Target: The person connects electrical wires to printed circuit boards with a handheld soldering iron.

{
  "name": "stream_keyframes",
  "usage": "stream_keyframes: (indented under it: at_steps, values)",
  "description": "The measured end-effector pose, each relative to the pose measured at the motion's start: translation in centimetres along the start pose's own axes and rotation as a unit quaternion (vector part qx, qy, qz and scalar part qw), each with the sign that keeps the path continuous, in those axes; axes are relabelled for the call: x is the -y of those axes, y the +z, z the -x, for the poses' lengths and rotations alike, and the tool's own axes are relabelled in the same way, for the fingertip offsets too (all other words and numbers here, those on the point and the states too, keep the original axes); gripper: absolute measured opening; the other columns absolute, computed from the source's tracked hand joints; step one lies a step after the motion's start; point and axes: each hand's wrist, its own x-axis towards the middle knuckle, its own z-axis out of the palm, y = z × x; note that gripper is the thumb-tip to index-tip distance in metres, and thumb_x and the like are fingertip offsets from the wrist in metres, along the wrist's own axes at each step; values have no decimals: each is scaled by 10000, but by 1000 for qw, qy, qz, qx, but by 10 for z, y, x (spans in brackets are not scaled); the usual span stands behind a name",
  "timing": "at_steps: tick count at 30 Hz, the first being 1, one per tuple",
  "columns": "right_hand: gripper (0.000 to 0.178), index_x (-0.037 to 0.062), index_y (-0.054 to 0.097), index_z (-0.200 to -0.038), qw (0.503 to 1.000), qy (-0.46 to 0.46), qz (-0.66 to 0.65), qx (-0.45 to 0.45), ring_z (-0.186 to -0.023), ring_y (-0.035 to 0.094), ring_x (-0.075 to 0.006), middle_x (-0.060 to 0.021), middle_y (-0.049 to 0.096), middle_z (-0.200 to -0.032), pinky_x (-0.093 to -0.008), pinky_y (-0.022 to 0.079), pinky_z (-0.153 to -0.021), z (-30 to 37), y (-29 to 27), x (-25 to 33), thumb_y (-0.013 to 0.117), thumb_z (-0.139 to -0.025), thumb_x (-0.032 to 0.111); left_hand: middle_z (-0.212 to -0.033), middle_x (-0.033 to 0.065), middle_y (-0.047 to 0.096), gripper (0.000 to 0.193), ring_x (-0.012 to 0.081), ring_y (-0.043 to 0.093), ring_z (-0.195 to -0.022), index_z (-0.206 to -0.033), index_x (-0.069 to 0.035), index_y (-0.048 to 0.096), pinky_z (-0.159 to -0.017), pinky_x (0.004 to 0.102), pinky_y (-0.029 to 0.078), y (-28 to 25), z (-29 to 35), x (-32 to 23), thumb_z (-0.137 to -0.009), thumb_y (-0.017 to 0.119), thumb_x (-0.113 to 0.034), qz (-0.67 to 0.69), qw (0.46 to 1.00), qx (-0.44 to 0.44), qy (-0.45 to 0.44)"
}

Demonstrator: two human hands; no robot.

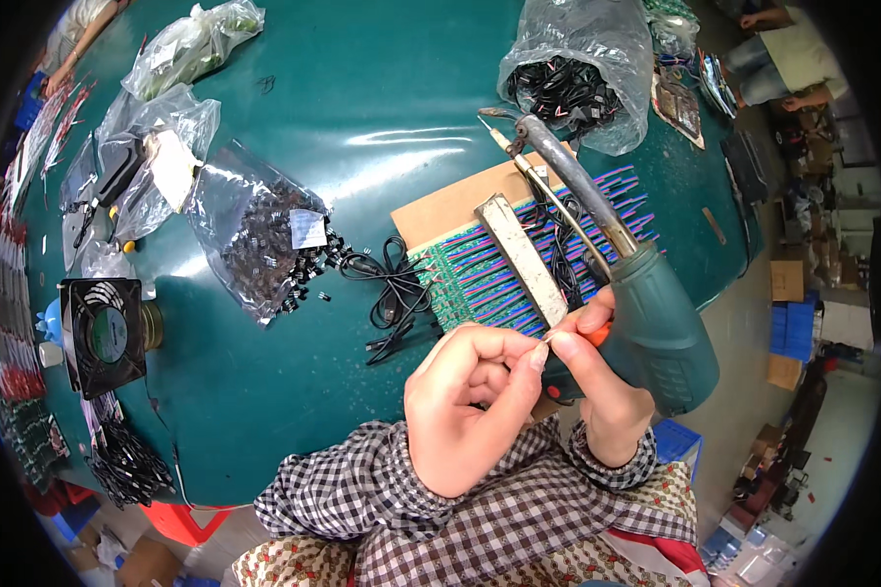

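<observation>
My left hand [475, 401] and my right hand [602, 382] meet in front of me, thumbs and forefingers pinched together. A tiny pale thing lies between the fingertips, too small to make out. Just beyond the hands, a green circuit board panel [447, 284] lies with rows of blue, red and black wires [480, 279] across it. On top rests a worn metal bar [524, 259]. To the right of my right hand stands a dark green heat-gun-like tool [661, 328] with a bent metal pipe [578, 186] and a thin pointed rod [504, 137] alongside. An orange part [599, 335] shows by my right fingers.
A coiled black cable [396, 293] lies left of the panel. Beyond it is a plastic bag [245, 235] spilling small black connectors. A fan [103, 333] stands at the left, above bundled cables [132, 460]. A bag of black cables [582, 78] sits far right. Other people are at the far edges.
</observation>
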Motion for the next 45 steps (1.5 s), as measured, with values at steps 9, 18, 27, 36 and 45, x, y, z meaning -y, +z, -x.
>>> stream_keyframes:
  at_steps: [9,18,27,36,45]
  values:
    - [320,3,420,-958,991,65,-104,-46,-717,525,-155,-66,453,-836,-278,454,-665,7,13,-3,524,-685,-127,-723,6,547,83,7,498,-555,-877,30,500,-474,132,398,1,2,-2,-812,549,12,102,990,-56,-85]
    - [293,38,411,-892,993,82,-81,-24,-704,521,-176,-86,481,-783,-312,447,-672,22,2,-14,526,-668,-111,-751,10,568,68,25,518,-662,-815,27,527,-595,146,432,-55,-21,3,-772,579,28,-63,989,-61,-120]
    - [197,34,422,-876,990,129,-51,-26,-684,520,-180,-95,492,-741,-309,454,-661,36,-17,-25,554,-730,33,-701,1,548,56,12,491,-627,-765,39,531,-566,136,421,-60,-48,33,-740,581,31,-241,966,-72,-65]
    - [365,-3,455,-920,978,198,-66,-8,-874,568,-248,-177,548,-916,-361,481,-776,61,-38,-38,592,-768,298,-624,52,537,106,102,522,-518,-681,-3,529,-498,234,446,-54,-52,36,-655,631,-21,-292,952,-93,-15]
    - [337,-47,436,-993,982,181,-43,33,-854,600,-244,-153,586,-861,-352,483,-783,71,-51,-52,627,-718,-12,-612,54,526,142,128,531,-509,-671,-19,485,-487,246,449,-51,-52,39,-647,625,-7,-339,935,-100,39]
